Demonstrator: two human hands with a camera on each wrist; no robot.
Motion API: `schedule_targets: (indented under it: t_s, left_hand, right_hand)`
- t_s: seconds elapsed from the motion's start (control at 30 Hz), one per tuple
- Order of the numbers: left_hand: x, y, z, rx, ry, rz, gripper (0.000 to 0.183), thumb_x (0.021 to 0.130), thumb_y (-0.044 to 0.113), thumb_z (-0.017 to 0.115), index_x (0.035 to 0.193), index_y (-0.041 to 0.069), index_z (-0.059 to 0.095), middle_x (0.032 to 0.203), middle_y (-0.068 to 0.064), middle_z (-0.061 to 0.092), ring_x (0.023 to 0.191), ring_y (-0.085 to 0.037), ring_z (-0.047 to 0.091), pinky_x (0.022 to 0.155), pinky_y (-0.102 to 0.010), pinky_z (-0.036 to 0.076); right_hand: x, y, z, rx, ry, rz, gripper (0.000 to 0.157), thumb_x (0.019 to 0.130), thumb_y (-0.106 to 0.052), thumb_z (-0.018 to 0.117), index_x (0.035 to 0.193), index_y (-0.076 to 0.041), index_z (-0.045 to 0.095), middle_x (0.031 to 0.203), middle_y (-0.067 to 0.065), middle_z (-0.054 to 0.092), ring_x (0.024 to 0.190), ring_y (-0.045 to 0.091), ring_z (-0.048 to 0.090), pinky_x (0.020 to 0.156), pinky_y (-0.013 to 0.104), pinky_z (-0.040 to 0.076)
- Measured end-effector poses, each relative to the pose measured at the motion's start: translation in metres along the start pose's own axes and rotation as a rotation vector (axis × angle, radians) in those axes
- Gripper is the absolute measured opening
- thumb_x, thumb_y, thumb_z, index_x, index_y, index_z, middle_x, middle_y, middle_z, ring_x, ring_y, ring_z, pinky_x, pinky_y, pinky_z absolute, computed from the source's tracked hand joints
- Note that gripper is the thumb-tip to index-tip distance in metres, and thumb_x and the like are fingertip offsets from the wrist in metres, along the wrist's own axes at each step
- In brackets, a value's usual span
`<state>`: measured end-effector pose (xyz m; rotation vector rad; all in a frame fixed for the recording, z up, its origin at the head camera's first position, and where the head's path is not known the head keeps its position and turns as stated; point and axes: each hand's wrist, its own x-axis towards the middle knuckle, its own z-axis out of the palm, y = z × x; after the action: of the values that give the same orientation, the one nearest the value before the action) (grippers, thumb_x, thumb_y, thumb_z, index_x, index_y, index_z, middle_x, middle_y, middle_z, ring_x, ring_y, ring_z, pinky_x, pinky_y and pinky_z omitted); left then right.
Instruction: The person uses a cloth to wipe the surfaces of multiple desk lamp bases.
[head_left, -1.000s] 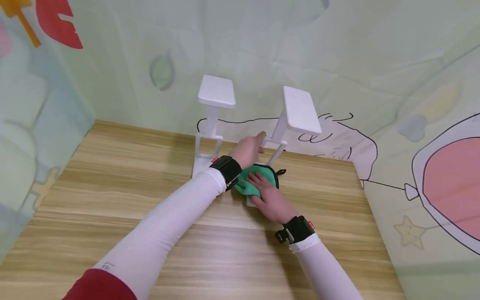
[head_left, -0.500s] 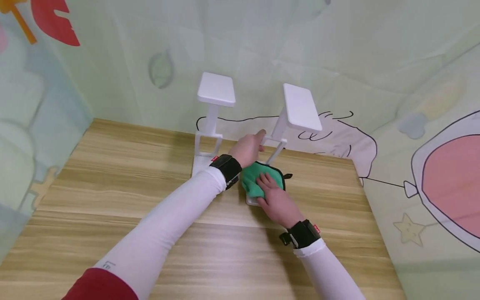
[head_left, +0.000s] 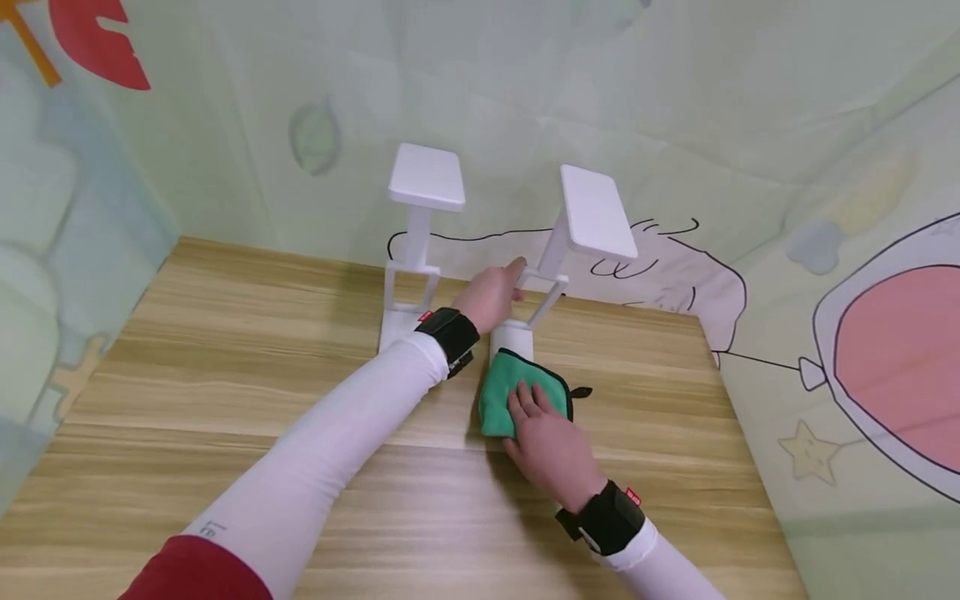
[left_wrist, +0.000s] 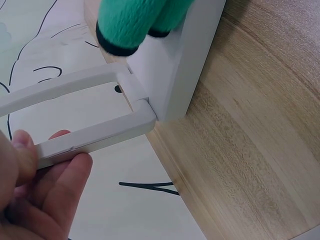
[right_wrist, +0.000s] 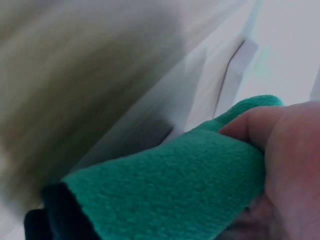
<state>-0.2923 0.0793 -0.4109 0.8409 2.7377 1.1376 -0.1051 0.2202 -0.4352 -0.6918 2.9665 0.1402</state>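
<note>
Two white phone stands, a left stand point(head_left: 427, 175) and a right stand point(head_left: 597, 212), stand side by side at the back of the wooden tabletop. My left hand point(head_left: 486, 298) pinches one bar of the right stand's hinged frame point(left_wrist: 100, 132) between thumb and fingers. Under my right hand point(head_left: 553, 446) is a green cloth point(head_left: 525, 383) with black edging and a small black loop. It covers the front part of the right stand's base point(head_left: 512, 337). In the right wrist view the cloth point(right_wrist: 175, 185) bunches between my thumb and fingers.
A printed fabric wall point(head_left: 525, 83) rises right behind the stands, and more fabric closes off both sides. The left stand's base point(head_left: 397, 325) lies close to my left wrist. Bare wood tabletop point(head_left: 262, 333) extends to the left and front.
My right hand and the green cloth have slid toward the front of the right stand's base, uncovering its rear part. My left hand keeps its hold on the frame.
</note>
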Motion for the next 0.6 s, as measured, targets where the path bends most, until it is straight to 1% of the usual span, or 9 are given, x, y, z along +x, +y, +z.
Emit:
schedule_targets:
  t_s: [0.1,0.2,0.3,0.4,0.5,0.6]
  left_hand:
    - [-0.001,0.002,0.0,0.009,-0.008,0.005,0.063,0.088,-0.014,0.055,0.146,0.003,0.038,0.101,-0.005,0.071,0.087,-0.012,0.064,0.065,-0.025,0.051]
    - [-0.001,0.004,-0.001,0.031,-0.008,0.011,0.059,0.09,-0.013,0.053,0.145,0.005,0.039,0.098,-0.003,0.069,0.083,-0.011,0.062,0.064,-0.025,0.05]
    - [-0.002,0.005,0.0,0.056,-0.005,0.011,0.055,0.092,-0.012,0.052,0.143,0.006,0.041,0.093,0.0,0.067,0.08,-0.009,0.061,0.061,-0.024,0.049]
    - [-0.002,0.006,-0.001,0.062,-0.003,0.009,0.054,0.092,-0.011,0.051,0.143,0.006,0.042,0.094,0.0,0.068,0.081,-0.009,0.062,0.062,-0.024,0.049]
    - [-0.003,0.008,-0.001,0.062,-0.004,0.012,0.054,0.093,-0.01,0.051,0.143,0.006,0.041,0.097,-0.001,0.07,0.084,-0.01,0.064,0.066,-0.025,0.051]
    - [-0.003,0.01,0.0,0.062,-0.007,0.008,0.054,0.093,-0.01,0.051,0.143,0.008,0.042,0.098,0.0,0.07,0.086,-0.009,0.064,0.066,-0.024,0.051]
  right_hand:
    - [-0.002,-0.007,0.0,-0.016,0.012,-0.059,0.063,0.094,-0.035,0.065,0.14,0.004,0.05,0.144,0.022,0.047,0.133,0.041,0.038,0.105,0.047,0.042]
    - [0.001,-0.009,0.001,0.014,0.03,-0.115,0.062,0.095,-0.035,0.064,0.142,0.003,0.048,0.146,0.022,0.045,0.135,0.04,0.035,0.107,0.046,0.039]
    - [0.009,-0.007,0.001,0.065,0.041,-0.146,0.062,0.096,-0.033,0.062,0.144,0.002,0.045,0.149,0.02,0.042,0.137,0.038,0.032,0.109,0.046,0.037]
    - [0.018,0.0,0.003,0.119,0.033,-0.152,0.061,0.097,-0.031,0.06,0.147,0.0,0.042,0.153,0.018,0.037,0.14,0.035,0.028,0.11,0.045,0.035]
    - [0.028,0.009,0.005,0.168,0.02,-0.141,0.061,0.099,-0.031,0.058,0.149,-0.002,0.04,0.155,0.015,0.033,0.142,0.032,0.023,0.111,0.046,0.033]
    - [0.038,0.02,0.006,0.224,0.026,-0.127,0.06,0.1,-0.031,0.056,0.15,-0.004,0.039,0.156,0.014,0.032,0.143,0.03,0.02,0.112,0.047,0.033]
